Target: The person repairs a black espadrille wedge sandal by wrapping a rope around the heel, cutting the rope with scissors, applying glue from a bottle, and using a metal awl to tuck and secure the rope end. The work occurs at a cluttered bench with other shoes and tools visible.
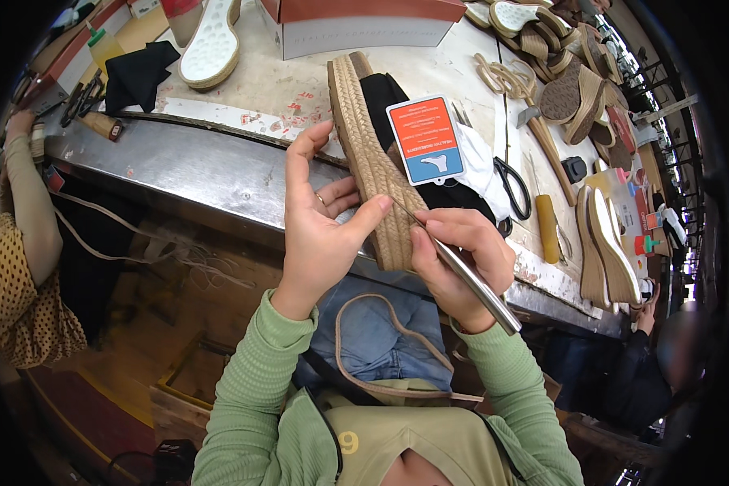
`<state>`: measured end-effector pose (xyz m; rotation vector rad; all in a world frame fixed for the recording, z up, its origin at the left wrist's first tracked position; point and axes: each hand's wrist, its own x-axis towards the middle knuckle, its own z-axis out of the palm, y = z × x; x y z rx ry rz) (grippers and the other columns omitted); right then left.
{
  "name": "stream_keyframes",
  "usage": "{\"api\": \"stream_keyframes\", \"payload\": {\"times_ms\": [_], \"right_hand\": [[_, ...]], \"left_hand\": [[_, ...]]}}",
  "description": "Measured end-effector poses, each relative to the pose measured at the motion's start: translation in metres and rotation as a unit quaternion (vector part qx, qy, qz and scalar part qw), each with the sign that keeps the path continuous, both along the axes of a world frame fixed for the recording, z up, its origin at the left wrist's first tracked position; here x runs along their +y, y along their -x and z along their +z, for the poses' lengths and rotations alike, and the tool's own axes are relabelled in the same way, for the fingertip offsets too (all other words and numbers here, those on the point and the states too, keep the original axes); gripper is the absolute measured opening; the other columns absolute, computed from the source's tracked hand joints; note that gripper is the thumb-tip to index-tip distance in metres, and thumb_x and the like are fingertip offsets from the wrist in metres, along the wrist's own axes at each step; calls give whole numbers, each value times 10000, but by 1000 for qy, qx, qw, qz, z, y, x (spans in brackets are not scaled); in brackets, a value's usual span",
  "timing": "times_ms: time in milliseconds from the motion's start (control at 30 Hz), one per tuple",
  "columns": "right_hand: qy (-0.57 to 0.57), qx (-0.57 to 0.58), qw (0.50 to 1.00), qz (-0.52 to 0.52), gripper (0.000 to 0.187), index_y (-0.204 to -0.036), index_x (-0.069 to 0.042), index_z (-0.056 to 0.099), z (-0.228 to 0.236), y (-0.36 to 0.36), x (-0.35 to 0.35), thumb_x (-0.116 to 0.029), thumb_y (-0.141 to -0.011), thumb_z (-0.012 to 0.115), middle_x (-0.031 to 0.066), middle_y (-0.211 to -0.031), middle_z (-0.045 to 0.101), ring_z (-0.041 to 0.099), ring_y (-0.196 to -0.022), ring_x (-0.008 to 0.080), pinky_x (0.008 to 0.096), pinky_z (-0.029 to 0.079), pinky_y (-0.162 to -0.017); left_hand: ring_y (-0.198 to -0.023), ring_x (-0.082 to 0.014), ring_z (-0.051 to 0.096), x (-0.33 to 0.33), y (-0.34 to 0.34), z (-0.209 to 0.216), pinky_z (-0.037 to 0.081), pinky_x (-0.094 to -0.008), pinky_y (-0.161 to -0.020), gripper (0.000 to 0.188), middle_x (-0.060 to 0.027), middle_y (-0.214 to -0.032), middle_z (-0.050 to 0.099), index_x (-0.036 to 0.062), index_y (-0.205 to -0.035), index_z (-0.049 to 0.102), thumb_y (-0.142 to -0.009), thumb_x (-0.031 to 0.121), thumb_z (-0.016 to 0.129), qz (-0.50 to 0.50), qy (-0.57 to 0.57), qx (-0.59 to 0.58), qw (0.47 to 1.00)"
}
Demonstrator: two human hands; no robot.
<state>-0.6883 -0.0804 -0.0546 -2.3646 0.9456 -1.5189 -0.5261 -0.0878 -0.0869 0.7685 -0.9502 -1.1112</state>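
A wedge sole (360,146) wrapped in tan braided rope stands tilted at the bench edge, with black fabric at its top. My left hand (320,223) grips it, thumb on the braid and fingers around the far side. In my right hand (470,251), a slim metal-handled pick (479,292) is pinched between thumb and fingers. Its thin point touches the braid near my left thumb; how deep it goes cannot be seen. Just right of the sole is an orange and blue card (426,146), over black and white cloth.
Black-handled scissors (512,190), a hammer (547,150) and a yellow-handled tool (549,227) lie to the right. White-topped wedges (607,251) and piled soles (575,97) are beyond. A box (356,28) stands behind. People's arms (36,211) show at both sides.
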Motion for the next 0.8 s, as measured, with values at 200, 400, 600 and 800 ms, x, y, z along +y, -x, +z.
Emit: {"api": "stream_keyframes", "payload": {"times_ms": [200,400,600,800], "right_hand": [[2,28,1000,-7,258,-928,4,588,-1,0,2,54,-747,765,190,-865,704,709,-736,242,285,556,-626],[-17,25,999,-16,258,-953,6,571,-2,-2,6,74,-774,744,196,-881,694,706,-766,242,295,558,-669],[-204,-89,974,42,255,-963,17,598,18,3,8,79,-776,760,156,-956,681,673,-850,173,255,544,-719],[-210,-76,974,37,404,-1079,13,516,59,23,-14,94,-768,762,138,-970,673,655,-905,141,250,537,-786]], "left_hand": [[-1170,-229,517,1,2,-1,502,-345,-951,818,-162,-1418,328,49,-1462,246,-794,-71,702,8,-5,-11,1000],[-1075,-228,604,1,10,-4,532,-297,-844,793,-158,-1436,310,15,-1437,252,-787,-80,696,34,-14,22,999],[-1058,-219,619,3,8,-6,526,-294,-840,773,-173,-1433,311,9,-1438,249,-809,-59,692,32,-13,-2,999],[-1090,-235,613,4,10,-2,533,-295,-864,787,-178,-1440,319,8,-1459,221,-837,-30,702,16,36,-24,999]]}}
